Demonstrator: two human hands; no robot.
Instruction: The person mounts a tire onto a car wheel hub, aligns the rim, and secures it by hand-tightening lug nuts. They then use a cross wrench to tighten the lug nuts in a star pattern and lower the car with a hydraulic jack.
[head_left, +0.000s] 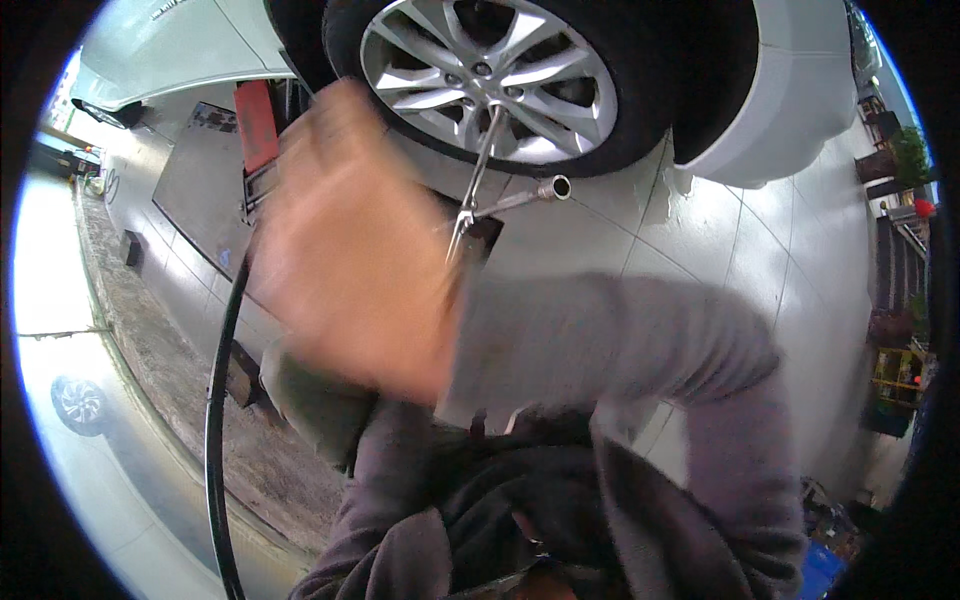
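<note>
My right hand is raised close to the camera and strongly blurred, its grey sleeve crossing in front of me from the right. Whether its fingers hold anything cannot be made out. Behind it, a chrome four-way lug wrench has one arm end at a lug nut position near the hub of a silver alloy wheel. One open socket of the wrench points to the right; its lower arm is partly covered by my right hand. My left hand is out of sight; only the left sleeve shows.
A white car body surrounds the wheel's tyre. To the left are a red jack-like device, a long black bar or hose and a flat grey plate on the tiled floor. Another car stands at upper left.
</note>
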